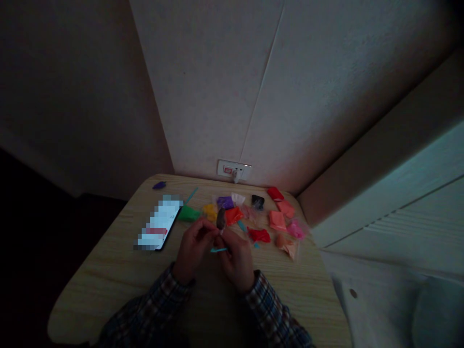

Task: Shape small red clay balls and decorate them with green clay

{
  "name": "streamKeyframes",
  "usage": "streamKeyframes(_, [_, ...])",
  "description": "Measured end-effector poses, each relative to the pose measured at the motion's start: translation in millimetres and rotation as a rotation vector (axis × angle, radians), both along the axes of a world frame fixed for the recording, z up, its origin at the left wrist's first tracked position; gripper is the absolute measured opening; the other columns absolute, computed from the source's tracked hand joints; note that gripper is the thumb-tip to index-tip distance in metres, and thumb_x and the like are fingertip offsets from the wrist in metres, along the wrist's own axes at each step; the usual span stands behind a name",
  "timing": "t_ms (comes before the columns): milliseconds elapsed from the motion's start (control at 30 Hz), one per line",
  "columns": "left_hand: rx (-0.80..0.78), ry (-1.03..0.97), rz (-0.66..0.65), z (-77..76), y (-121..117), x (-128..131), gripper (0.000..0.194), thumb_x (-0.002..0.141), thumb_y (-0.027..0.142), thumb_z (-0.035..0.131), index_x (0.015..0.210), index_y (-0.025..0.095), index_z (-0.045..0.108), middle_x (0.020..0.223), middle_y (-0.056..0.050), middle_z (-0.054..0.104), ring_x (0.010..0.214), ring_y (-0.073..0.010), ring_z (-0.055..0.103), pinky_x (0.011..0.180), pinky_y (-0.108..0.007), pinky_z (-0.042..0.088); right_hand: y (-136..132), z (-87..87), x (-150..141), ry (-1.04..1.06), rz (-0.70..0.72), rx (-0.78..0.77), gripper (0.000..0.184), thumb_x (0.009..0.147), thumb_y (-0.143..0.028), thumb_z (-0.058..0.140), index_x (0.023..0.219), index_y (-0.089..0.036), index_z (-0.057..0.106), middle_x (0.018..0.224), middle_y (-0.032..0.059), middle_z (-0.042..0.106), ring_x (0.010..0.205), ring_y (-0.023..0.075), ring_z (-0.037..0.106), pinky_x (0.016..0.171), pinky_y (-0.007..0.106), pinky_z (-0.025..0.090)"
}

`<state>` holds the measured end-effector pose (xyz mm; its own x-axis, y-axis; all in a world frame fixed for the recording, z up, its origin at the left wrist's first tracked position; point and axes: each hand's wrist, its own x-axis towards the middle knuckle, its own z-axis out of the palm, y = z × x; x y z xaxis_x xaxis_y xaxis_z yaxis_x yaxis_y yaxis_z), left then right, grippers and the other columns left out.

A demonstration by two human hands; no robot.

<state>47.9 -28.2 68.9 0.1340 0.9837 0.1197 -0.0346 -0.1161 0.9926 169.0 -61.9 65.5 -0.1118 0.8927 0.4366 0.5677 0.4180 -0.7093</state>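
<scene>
Both my hands meet over the middle of the table, fingers closed. Between their fingertips rises a small dark brown clay piece point(221, 218) with a pale bit at its lower end. My left hand point(193, 246) pinches at its base from the left. My right hand point(237, 258) is closed around the lower end from the other side. A thin teal modelling tool point(218, 250) pokes out beneath the right fingers; its other end is hidden. Just beyond the hands lie bags of green clay point(189, 213), yellow clay point(210, 211) and red-orange clay point(234, 215).
A lit phone point(159, 224) lies at left, a small purple piece point(159, 185) behind it. Several more clay packets, including black clay point(257, 201), salmon clay point(278, 220) and pink clay point(296, 229), spread right. A wall socket point(234, 170) with a plug sits above the table's back edge.
</scene>
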Motion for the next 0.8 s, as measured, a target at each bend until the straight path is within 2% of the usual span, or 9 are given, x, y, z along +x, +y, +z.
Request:
streamKeyframes(167, [-0.093, -0.057, -0.022, -2.7, -0.8, -2.3, 0.017, 0.071, 0.028, 0.064, 0.063, 0.016, 0.055, 0.059, 0.002, 0.055, 0.058, -0.0126, 0.052, 0.056, -0.022, 0.044, -0.5, 3.7, 1.0, 0.011, 0.066, 0.027, 0.020, 0.086, -0.018, 0.037, 0.071, -0.019, 0.050, 0.065, 0.0019, 0.054, 0.059, 0.0136, 0.051, 0.054, 0.024, 0.035])
streamKeyframes(333, [-0.092, -0.036, 0.006, -0.5, -1.0, -1.0, 0.015, 0.072, 0.027, 0.063, 0.065, 0.017, 0.055, 0.060, 0.003, 0.055, 0.058, -0.0128, 0.052, 0.056, -0.022, 0.044, 1.9, 6.4, 1.7, 0.045, 0.067, -0.018, 0.023, 0.087, -0.021, 0.036, 0.069, -0.019, 0.049, 0.064, 0.0020, 0.053, 0.060, 0.0139, 0.052, 0.055, 0.024, 0.035])
streamKeyframes(467, [-0.032, 0.021, 0.046, 4.5, -1.4, 1.3, 0.009, 0.072, 0.022, 0.062, 0.066, 0.017, 0.058, 0.062, 0.002, 0.057, 0.060, -0.0144, 0.054, 0.058, -0.024, 0.044, 2.0, 7.4, 1.0, 0.076, 0.011, -0.091, 0.024, 0.090, -0.025, 0.037, 0.075, -0.018, 0.054, 0.068, 0.0027, 0.057, 0.062, 0.0144, 0.053, 0.055, 0.024, 0.035])
streamKeyframes(567, [0.028, 0.045, 0.064, 5.8, -3.3, 2.1, 0.005, 0.070, 0.018, 0.062, 0.065, 0.017, 0.062, 0.067, 0.000, 0.059, 0.066, -0.0156, 0.056, 0.062, -0.025, 0.046, 2.5, 6.5, 2.6, 0.096, -0.027, -0.128, 0.027, 0.089, -0.033, 0.043, 0.070, -0.018, 0.055, 0.064, 0.0014, 0.055, 0.059, 0.0138, 0.051, 0.053, 0.024, 0.032])
streamKeyframes(733, [0.166, 0.083, 0.021, 4.0, -5.6, 1.4, 0.007, 0.074, 0.015, 0.061, 0.071, 0.017, 0.066, 0.074, -0.002, 0.060, 0.070, -0.0155, 0.058, 0.064, -0.024, 0.048, 6.2, 2.1, 7.2, 0.142, -0.038, -0.185, 0.029, 0.087, -0.033, 0.047, 0.064, -0.018, 0.055, 0.058, -0.0002, 0.055, 0.054, 0.0125, 0.050, 0.050, 0.022, 0.031])
streamKeyframes(800, [0.167, 0.080, -0.001, 3.4, -5.2, 0.8, 0.007, 0.075, 0.015, 0.061, 0.073, 0.017, 0.067, 0.076, -0.002, 0.061, 0.072, -0.0152, 0.059, 0.066, -0.024, 0.049, 7.2, 1.5, 8.9, 0.168, -0.014, -0.202, 0.029, 0.088, -0.031, 0.046, 0.066, -0.017, 0.057, 0.058, -0.0003, 0.056, 0.054, 0.0120, 0.052, 0.050, 0.022, 0.034])
